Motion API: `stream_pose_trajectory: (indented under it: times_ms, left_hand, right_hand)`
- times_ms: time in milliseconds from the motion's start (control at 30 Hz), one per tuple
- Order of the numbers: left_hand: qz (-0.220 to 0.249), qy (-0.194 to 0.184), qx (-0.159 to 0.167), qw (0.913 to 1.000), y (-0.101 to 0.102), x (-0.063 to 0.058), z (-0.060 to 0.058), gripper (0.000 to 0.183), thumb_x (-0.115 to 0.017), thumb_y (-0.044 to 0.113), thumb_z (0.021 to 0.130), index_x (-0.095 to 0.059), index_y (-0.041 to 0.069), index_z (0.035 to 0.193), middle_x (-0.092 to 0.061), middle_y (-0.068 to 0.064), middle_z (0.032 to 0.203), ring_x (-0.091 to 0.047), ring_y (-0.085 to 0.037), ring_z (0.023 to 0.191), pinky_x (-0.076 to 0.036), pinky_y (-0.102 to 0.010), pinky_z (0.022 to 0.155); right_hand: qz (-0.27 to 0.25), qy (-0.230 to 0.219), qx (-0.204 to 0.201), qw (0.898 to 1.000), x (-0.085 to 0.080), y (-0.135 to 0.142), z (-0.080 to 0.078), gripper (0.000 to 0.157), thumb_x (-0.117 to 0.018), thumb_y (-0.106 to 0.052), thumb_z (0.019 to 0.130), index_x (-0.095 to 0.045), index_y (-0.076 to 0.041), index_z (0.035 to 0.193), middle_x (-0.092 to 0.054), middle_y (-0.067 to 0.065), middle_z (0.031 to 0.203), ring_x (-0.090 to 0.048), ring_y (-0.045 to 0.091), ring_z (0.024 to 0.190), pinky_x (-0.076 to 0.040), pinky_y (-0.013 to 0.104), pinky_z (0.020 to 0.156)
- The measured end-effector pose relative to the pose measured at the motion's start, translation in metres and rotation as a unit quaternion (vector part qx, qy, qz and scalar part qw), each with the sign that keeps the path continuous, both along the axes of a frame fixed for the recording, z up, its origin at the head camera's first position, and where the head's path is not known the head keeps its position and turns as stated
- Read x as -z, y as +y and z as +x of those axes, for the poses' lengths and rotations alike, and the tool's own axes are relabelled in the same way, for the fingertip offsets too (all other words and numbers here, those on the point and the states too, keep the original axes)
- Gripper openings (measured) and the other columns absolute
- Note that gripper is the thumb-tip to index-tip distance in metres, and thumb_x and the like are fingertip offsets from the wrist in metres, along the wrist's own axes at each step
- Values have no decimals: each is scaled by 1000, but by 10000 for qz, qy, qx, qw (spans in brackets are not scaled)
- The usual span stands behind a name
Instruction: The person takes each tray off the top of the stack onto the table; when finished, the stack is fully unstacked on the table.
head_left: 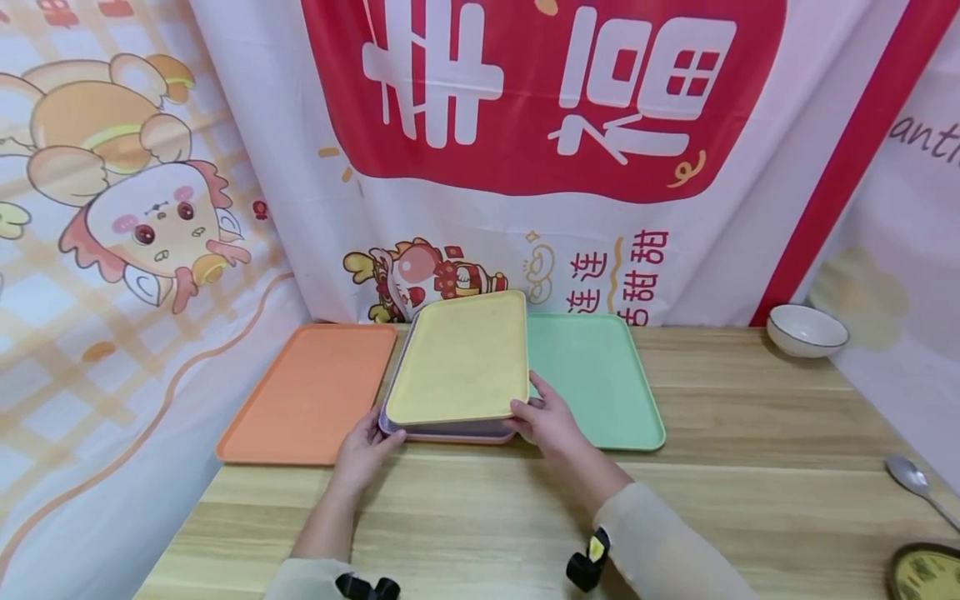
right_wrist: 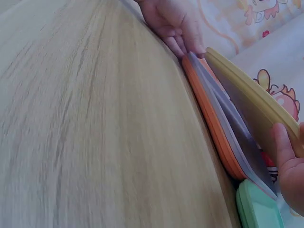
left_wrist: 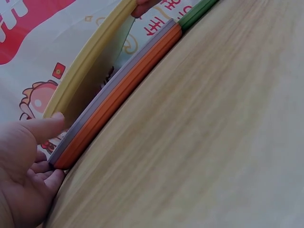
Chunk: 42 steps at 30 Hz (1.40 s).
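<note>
A yellow tray (head_left: 465, 358) is tilted above a purple tray (head_left: 459, 430), its right front corner higher than the left. Beneath the purple tray lies an orange tray (left_wrist: 102, 121), edges lined up. My right hand (head_left: 551, 422) pinches the yellow tray by its right front corner, thumb against its underside in the right wrist view. At the stack's left front corner, my left hand (head_left: 363, 454) has fingers curled round the purple and orange rims. Its thumb (left_wrist: 50, 127) reaches up to the yellow tray's lower corner.
Another orange tray (head_left: 307, 396) lies left of the stack, and green trays (right_wrist: 259, 206) lie stacked to its right. A white bowl (head_left: 806, 331), a spoon (head_left: 909, 475) and a dark-rimmed dish (head_left: 926, 573) stand along the right side. A printed cloth (head_left: 555, 192) hangs behind the table.
</note>
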State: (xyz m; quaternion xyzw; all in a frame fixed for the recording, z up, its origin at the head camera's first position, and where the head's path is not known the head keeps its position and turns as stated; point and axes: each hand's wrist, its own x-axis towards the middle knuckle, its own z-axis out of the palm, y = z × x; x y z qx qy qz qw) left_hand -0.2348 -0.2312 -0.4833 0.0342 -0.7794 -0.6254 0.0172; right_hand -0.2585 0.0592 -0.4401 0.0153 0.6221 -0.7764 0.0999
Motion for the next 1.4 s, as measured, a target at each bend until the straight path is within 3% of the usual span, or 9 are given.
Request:
stream_pose_trajectory:
  times_ms: [200, 400, 533, 600, 667, 733, 833, 1167, 1400]
  left_hand:
    - [-434, 111, -67, 9990, 2, 1, 0, 72, -62, -2, 91, -20, -15, 148, -26, -39, 150, -30, -48, 141, -36, -45, 115]
    - [-591, 122, -197, 9980, 2, 4, -2, 69, -62, -2, 91, -24, -16, 147, -30, -39, 148, -34, -47, 139, -39, -45, 113]
    - [-655, 91, -176, 9977, 3, 2, -2, 70, -63, -1, 91, -23, -15, 147, -29, -39, 149, -33, -47, 140, -38, -45, 113]
    - [-701, 98, -170, 9973, 3, 1, -2, 70, -63, 0, 92, -24, -15, 147, -28, -38, 150, -32, -47, 140, -38, -45, 113]
    - [-728, 87, -176, 9972, 3, 2, -2, 70, -63, 0, 92, -24, -14, 148, -28, -38, 150, -32, -47, 140, -38, -45, 114]
    - [-725, 36, -187, 9972, 3, 2, -2, 70, -63, 0, 92, -24, -13, 148, -29, -37, 151, -32, -46, 141, -38, -45, 114]
    - [-703, -39, -194, 9973, 4, 2, -3, 71, -63, 1, 92, -23, -13, 149, -28, -36, 152, -31, -47, 141, -37, -45, 114]
    - [-631, -131, -163, 9978, 4, 1, -2, 73, -63, 2, 92, -21, -12, 150, -25, -36, 153, -29, -46, 142, -36, -45, 116]
    - [-718, -84, -166, 9972, 4, 2, -3, 73, -63, 1, 92, -21, -13, 149, -26, -36, 153, -30, -46, 142, -36, -44, 116]
  right_hand:
    - [-159, 203, -159, 9995, -12, 30, 5, 72, -48, 5, 98, -9, -7, 158, -54, 33, 128, -68, 13, 89, -62, 24, 81]
    - [-302, 493, -131, 9982, -27, 73, 14, 75, -47, 7, 97, -6, -7, 158, -66, 2, 102, -69, 8, 87, -61, 24, 84]
    - [-392, 738, -72, 9965, -37, 106, 23, 76, -46, 6, 98, -1, -5, 157, -69, -6, 98, -69, 7, 86, -60, 22, 84]
    - [-533, 914, -48, 9944, -41, 122, 27, 71, -46, 7, 98, -10, -6, 157, -71, -7, 95, -70, 7, 86, -61, 21, 83]
    - [-835, 1108, -60, 9903, -46, 139, 31, 60, -46, 7, 98, -28, -11, 153, -74, -5, 96, -71, 9, 86, -62, 22, 81]
    - [-1115, 1335, -129, 9847, -50, 156, 36, 49, -45, 8, 98, -45, -16, 142, -75, -1, 98, -73, 12, 87, -63, 24, 80]
    - [-1533, 1573, -232, 9753, -55, 182, 42, 45, -45, 8, 99, -58, -22, 129, -75, 4, 103, -73, 16, 89, -63, 27, 80]
    - [-1924, 1779, -38, 9651, -64, 262, 55, 44, -42, 11, 98, -59, -16, 128, -73, 7, 107, -74, 22, 88, -64, 32, 78]
    - [-1600, 1488, 352, 9752, -68, 306, 65, 43, -41, 7, 100, -67, -20, 121, -75, 5, 100, -75, 22, 82, -65, 31, 71]
